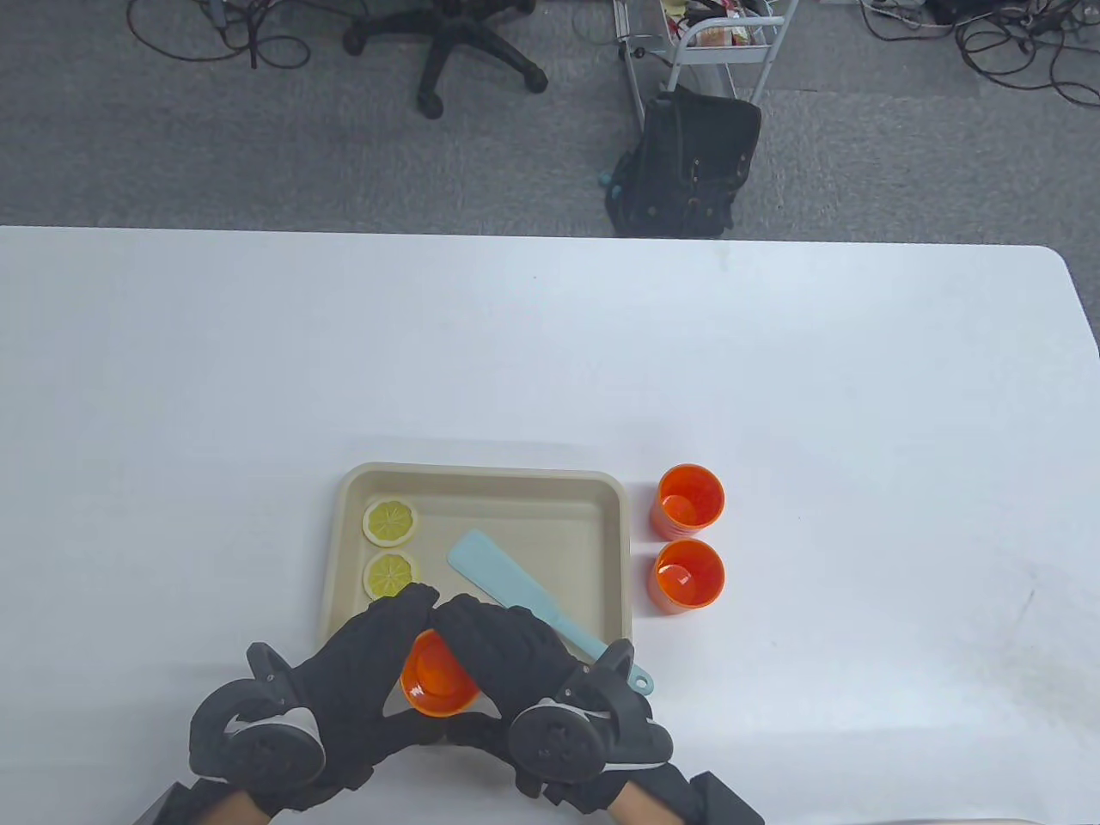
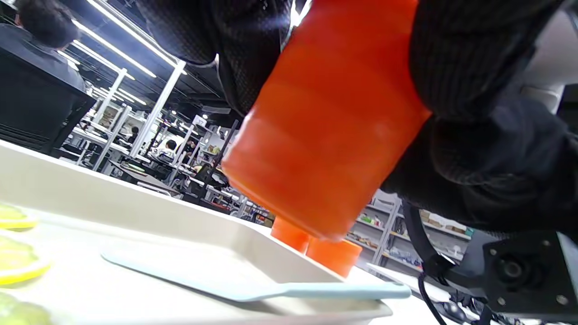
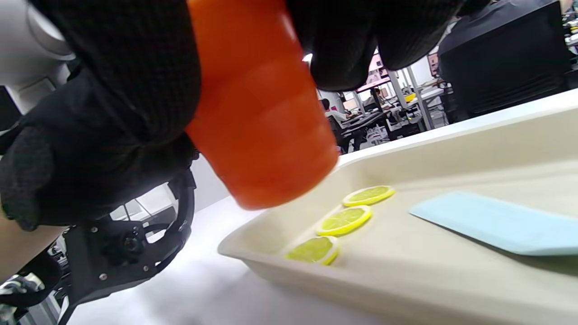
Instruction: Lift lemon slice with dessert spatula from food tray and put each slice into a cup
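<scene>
Both hands hold one orange cup [image 1: 436, 675] above the tray's near edge: my left hand [image 1: 369, 653] wraps its left side, my right hand [image 1: 503, 649] its right. The wrist views show the same cup [image 2: 325, 131] [image 3: 257, 108] tilted and off the surface. The beige food tray [image 1: 614, 550] holds a light blue dessert spatula [image 1: 516, 589] lying diagonally, handle toward the near right corner. Two lemon slices [image 1: 391, 522] [image 1: 391, 574] lie at the tray's left; the right wrist view shows three slices [image 3: 368, 195] [image 3: 344, 220] [image 3: 315, 249], the nearest hidden under my hands from above.
Two more orange cups [image 1: 690, 501] [image 1: 688, 574] stand upright right of the tray, one behind the other. The white table [image 1: 773, 361] extends far back and to both sides. A black bag [image 1: 687, 168] and an office chair [image 1: 447, 43] sit on the floor beyond.
</scene>
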Tool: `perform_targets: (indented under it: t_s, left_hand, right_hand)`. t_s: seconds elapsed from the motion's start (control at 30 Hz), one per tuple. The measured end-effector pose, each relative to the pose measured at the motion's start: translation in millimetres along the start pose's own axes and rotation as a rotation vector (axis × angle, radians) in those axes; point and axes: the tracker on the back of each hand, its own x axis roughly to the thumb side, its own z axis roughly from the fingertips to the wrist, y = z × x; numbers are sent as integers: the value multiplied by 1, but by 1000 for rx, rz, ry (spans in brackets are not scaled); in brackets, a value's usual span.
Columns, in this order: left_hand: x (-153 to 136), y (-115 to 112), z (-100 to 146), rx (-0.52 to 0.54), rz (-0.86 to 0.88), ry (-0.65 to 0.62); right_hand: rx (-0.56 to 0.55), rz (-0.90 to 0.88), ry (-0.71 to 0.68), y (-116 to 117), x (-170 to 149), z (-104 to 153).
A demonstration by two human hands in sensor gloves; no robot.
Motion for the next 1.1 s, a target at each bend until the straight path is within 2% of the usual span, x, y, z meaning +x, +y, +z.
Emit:
perform_targets:
  t_s: [0.07, 0.17, 0.27, 0.33, 0.43, 0.63, 0.8, 0.97, 1.1]
  left_hand:
    - [0, 0, 0, 2, 18, -18]
    - [2, -2, -1, -7, 21, -40]
    - [2, -4, -1, -16, 23, -53]
    - [0, -4, -1, -19, 43, -42]
    - [-4, -1, 1, 15, 4, -4]
    - [-21, 12, 7, 113, -53, 160]
    - [-42, 19, 11, 91, -164, 320]
    - [-60, 20, 15, 78, -191, 414]
    - [-70, 24, 19, 86, -148, 454]
  right_hand:
    - [-35, -12, -39, 0, 2, 1]
    - [2, 3, -46, 0, 3, 0]
    - [-17, 22, -62, 1, 1, 0]
    - [-19, 31, -46, 0, -1, 0]
    - [-82, 72, 0, -11, -3, 4]
    - [-308, 71, 186, -53, -32, 28]
    - [-474, 97, 356, -79, -67, 54]
    - [-573, 129, 535, -94, -94, 77]
    - [-582, 141, 677, -99, -120, 93]
